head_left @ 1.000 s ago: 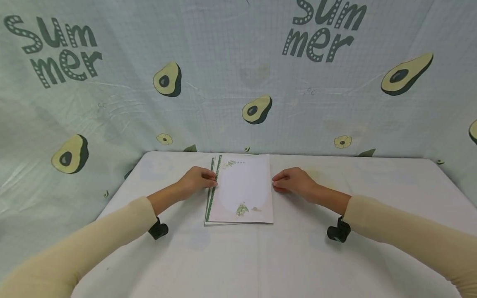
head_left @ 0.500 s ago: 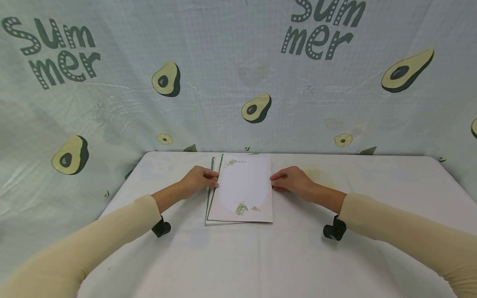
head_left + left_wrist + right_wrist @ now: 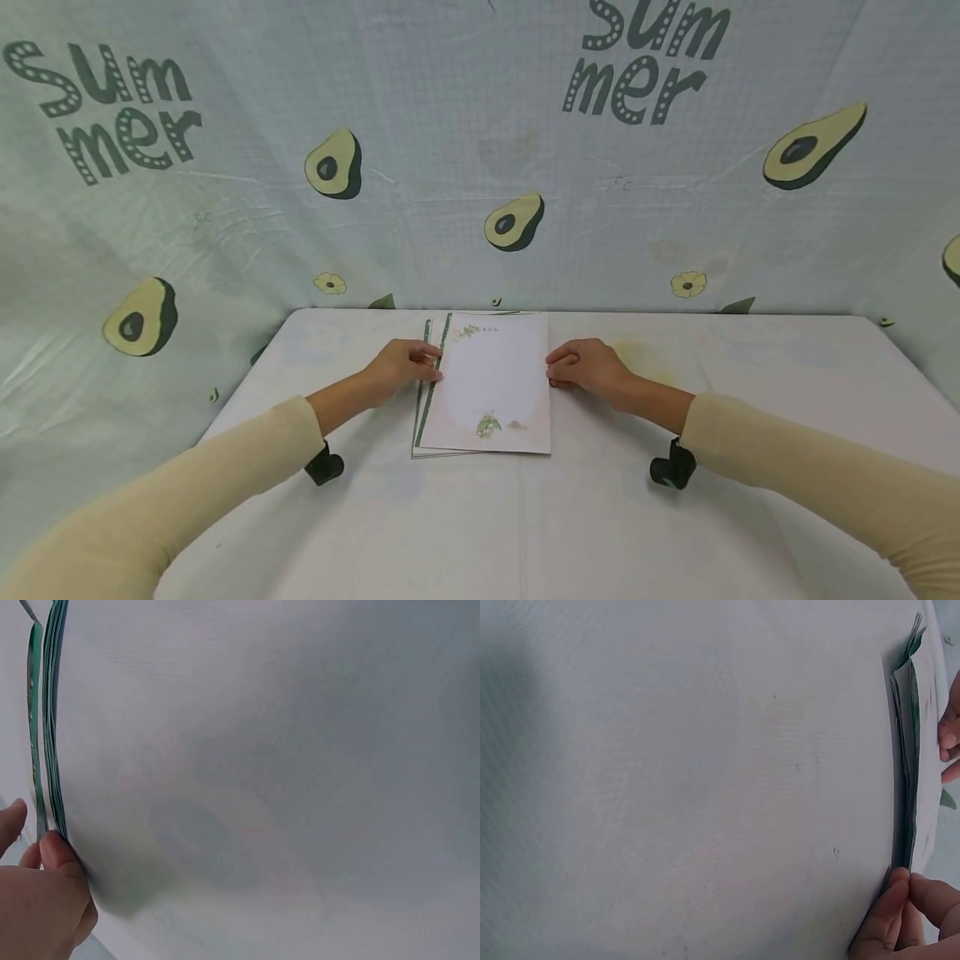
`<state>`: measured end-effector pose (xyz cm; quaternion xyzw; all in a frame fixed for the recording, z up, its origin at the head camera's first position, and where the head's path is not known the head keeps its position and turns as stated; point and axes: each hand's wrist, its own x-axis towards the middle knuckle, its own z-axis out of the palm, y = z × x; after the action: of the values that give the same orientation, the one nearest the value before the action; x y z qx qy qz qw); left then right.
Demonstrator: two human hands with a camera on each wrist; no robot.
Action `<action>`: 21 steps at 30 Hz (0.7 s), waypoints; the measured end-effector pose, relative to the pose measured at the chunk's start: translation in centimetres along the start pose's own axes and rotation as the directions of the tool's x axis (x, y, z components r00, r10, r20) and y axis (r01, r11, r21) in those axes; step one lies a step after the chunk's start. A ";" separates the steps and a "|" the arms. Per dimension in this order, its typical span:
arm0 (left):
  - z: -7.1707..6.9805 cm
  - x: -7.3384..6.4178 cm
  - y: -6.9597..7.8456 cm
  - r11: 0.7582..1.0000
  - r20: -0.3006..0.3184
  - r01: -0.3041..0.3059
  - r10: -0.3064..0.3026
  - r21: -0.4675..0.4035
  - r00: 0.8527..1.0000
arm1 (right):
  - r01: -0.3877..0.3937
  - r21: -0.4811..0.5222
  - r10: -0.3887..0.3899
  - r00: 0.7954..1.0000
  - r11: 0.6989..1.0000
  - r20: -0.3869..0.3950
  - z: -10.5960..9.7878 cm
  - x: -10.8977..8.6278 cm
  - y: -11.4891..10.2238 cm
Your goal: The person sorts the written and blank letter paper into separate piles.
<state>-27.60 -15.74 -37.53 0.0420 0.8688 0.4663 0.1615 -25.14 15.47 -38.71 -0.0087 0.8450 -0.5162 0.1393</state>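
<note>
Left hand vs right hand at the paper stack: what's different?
Side: the left hand is at the stack's left edge, the right hand at its right edge.
Direction: in the head view, the left hand's fingers point right, the right hand's left.
Contact: the left hand's fingertips overlap a green-banded edge of the paper stack; the right hand's meet a plain white one.
Shared: curled fingers, beige sleeves.
</note>
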 end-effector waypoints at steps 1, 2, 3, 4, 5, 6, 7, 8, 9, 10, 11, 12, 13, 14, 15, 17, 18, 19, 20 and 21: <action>0.0 -0.1 0.0 1.000 -0.006 -0.006 0.006 -0.009 1.000 | 0.004 0.002 -0.004 1.000 1.000 -0.003 0.0 0.0 0.0; 0.1 -0.1 0.1 1.000 -0.010 -0.010 0.009 -0.017 1.000 | 0.001 0.003 -0.001 1.000 1.000 -0.007 0.0 0.1 0.0; 0.1 -0.2 0.1 1.000 -0.015 -0.013 0.013 -0.023 1.000 | -0.006 0.004 0.006 1.000 1.000 -0.013 0.0 0.1 0.1; 0.1 -0.2 0.1 0.999 -0.022 -0.014 0.013 -0.033 1.000 | -0.008 -0.003 0.008 1.000 1.000 -0.015 0.0 0.1 0.1; 0.1 -0.3 0.1 0.999 -0.028 -0.013 0.012 -0.042 1.000 | -0.011 -0.009 0.011 1.000 1.000 -0.018 0.0 0.2 0.1; 0.1 -0.3 0.1 0.999 -0.033 -0.014 0.013 -0.050 0.999 | -0.013 -0.012 0.013 1.000 1.000 -0.020 0.0 0.3 0.1; 0.1 -0.4 0.1 0.998 -0.041 -0.011 0.009 -0.062 0.999 | -0.016 -0.015 0.016 1.000 1.000 -0.025 0.1 0.3 0.1; 0.1 -0.4 0.0 0.997 -0.047 -0.010 0.006 -0.072 0.999 | -0.015 -0.013 0.015 1.000 1.000 -0.026 0.2 0.3 0.1; 0.1 -0.4 -0.1 0.996 -0.052 -0.006 0.002 -0.085 0.999 | -0.016 -0.008 0.016 0.999 1.000 -0.028 0.2 0.4 0.1; 0.1 -0.4 -0.1 0.995 -0.056 0.000 -0.006 -0.095 0.998 | -0.013 -0.005 0.012 1.000 1.000 -0.029 0.3 0.5 0.1; 0.1 -0.4 -0.2 0.993 -0.061 0.011 -0.018 -0.113 0.998 | -0.012 0.006 0.012 0.999 1.000 -0.030 0.4 0.5 0.0; 0.1 -0.4 -0.2 0.991 -0.064 0.022 -0.031 -0.133 0.997 | -0.012 0.013 0.013 0.999 1.000 -0.032 0.5 0.6 0.0; 0.1 -0.4 -0.3 0.988 -0.067 0.031 -0.041 -0.152 0.997 | -0.012 0.019 0.013 0.999 1.000 -0.036 0.6 0.6 0.0; 0.1 -0.5 -0.2 0.985 -0.067 0.035 -0.047 -0.168 0.997 | -0.012 0.024 0.013 0.999 1.000 -0.039 0.7 0.7 -0.1; 0.1 -0.6 -0.2 0.982 -0.073 0.043 -0.057 -0.185 0.996 | -0.018 0.032 0.020 0.999 0.999 -0.046 0.8 0.7 -0.1; 0.1 -0.7 0.0 0.971 -0.086 0.053 -0.075 -0.234 0.993 | -0.021 0.045 0.023 0.998 0.999 -0.059 1.1 0.8 -0.2; 0.2 -0.8 0.1 0.967 -0.094 0.055 -0.081 -0.251 0.992 | -0.020 0.049 0.023 0.998 0.999 -0.066 1.2 0.8 -0.3; 0.2 -0.9 0.2 0.963 -0.103 0.054 -0.084 -0.263 0.991 | -0.019 0.055 0.023 0.997 0.998 -0.076 1.2 0.8 -0.4; 0.2 -0.9 0.3 0.960 -0.112 0.056 -0.090 -0.276 0.990 | -0.017 0.064 0.022 0.996 0.998 -0.084 1.3 0.8 -0.4; 0.3 -0.9 0.3 0.957 -0.119 0.061 -0.098 -0.285 0.988 | -0.014 0.067 0.021 0.995 0.998 -0.093 1.4 0.7 -0.5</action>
<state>-26.65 -15.56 -37.16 -0.0474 0.8037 0.5795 0.1265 -25.57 13.92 -39.01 0.0277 0.8331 -0.5425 0.1040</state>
